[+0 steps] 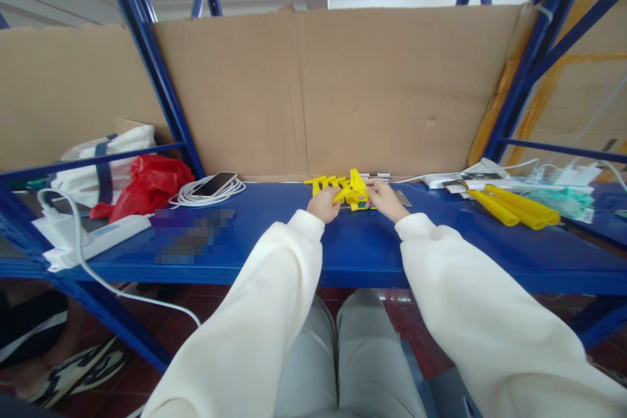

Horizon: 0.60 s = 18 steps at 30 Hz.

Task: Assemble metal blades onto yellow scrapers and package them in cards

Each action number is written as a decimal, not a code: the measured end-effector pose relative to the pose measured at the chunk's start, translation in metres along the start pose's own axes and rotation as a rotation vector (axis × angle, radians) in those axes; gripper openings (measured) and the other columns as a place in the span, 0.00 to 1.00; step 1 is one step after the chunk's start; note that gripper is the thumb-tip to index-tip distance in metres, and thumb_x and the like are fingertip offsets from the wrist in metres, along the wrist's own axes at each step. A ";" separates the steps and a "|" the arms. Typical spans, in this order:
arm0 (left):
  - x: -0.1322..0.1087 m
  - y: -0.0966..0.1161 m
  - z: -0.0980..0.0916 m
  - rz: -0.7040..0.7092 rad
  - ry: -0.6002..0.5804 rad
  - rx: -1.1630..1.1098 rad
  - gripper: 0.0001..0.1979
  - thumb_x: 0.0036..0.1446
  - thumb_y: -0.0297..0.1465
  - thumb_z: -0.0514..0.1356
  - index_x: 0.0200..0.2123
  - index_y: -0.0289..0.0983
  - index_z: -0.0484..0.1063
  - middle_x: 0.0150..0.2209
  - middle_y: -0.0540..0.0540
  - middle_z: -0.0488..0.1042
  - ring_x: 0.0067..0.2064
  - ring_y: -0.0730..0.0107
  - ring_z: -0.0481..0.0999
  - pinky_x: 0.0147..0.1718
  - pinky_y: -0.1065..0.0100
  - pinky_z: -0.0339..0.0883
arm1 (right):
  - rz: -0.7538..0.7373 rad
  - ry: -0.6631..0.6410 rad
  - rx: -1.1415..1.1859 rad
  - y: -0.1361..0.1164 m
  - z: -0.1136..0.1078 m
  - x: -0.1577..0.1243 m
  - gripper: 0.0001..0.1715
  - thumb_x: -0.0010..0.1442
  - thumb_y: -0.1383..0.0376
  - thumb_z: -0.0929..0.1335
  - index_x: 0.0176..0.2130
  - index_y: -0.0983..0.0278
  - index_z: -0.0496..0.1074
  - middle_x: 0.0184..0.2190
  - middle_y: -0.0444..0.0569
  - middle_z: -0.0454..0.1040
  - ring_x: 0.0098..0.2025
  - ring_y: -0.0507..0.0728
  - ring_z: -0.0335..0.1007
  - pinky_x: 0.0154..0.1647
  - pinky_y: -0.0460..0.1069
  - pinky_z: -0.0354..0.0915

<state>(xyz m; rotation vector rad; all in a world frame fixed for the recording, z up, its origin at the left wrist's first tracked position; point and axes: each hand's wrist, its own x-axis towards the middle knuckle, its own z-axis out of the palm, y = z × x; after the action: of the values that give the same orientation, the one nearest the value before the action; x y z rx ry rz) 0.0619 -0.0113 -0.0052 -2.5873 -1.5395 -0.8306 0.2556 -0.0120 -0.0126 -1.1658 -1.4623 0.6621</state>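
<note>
Both my hands meet over a small yellow plastic part above the blue shelf. My left hand is closed on its left end. My right hand is closed on its right side. Just behind the part, a row of several more yellow plastic pieces lies on the shelf against the cardboard wall. Both arms wear white sleeves.
Two long yellow tubes lie at the right beside white cables and packets. A phone rests on a coiled white cable at the left, beside a red bag and a white power strip. A brown cardboard sheet backs the shelf.
</note>
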 end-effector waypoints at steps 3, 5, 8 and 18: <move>0.000 0.001 -0.001 -0.014 0.002 -0.016 0.22 0.62 0.26 0.60 0.59 0.37 0.74 0.61 0.40 0.76 0.62 0.58 0.75 0.64 0.60 0.65 | -0.119 -0.112 -0.107 0.003 0.005 -0.002 0.11 0.60 0.72 0.66 0.41 0.63 0.76 0.27 0.43 0.78 0.27 0.52 0.75 0.37 0.49 0.75; 0.001 0.001 -0.001 -0.039 0.000 -0.048 0.20 0.62 0.28 0.61 0.58 0.35 0.75 0.60 0.38 0.76 0.62 0.55 0.75 0.63 0.58 0.66 | -0.151 -0.147 -0.131 0.002 0.008 -0.004 0.10 0.59 0.72 0.68 0.39 0.62 0.78 0.31 0.45 0.81 0.36 0.54 0.78 0.47 0.53 0.75; 0.001 0.001 -0.002 -0.065 0.012 -0.095 0.18 0.62 0.29 0.63 0.55 0.35 0.77 0.59 0.36 0.77 0.61 0.52 0.76 0.61 0.58 0.68 | -0.158 -0.147 -0.152 -0.003 0.009 -0.005 0.10 0.57 0.74 0.70 0.35 0.62 0.79 0.37 0.48 0.82 0.44 0.56 0.79 0.57 0.56 0.71; 0.002 0.001 -0.001 -0.073 -0.027 -0.135 0.17 0.62 0.32 0.64 0.54 0.36 0.79 0.58 0.38 0.78 0.61 0.54 0.76 0.62 0.61 0.67 | 0.224 0.243 -0.827 -0.010 -0.048 0.002 0.19 0.64 0.72 0.64 0.49 0.64 0.80 0.54 0.60 0.79 0.59 0.64 0.74 0.62 0.59 0.65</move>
<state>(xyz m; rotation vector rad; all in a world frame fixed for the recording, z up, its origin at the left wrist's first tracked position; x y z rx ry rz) 0.0628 -0.0100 -0.0029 -2.6586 -1.6489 -0.9415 0.2983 -0.0233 0.0089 -1.9857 -1.4348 0.0180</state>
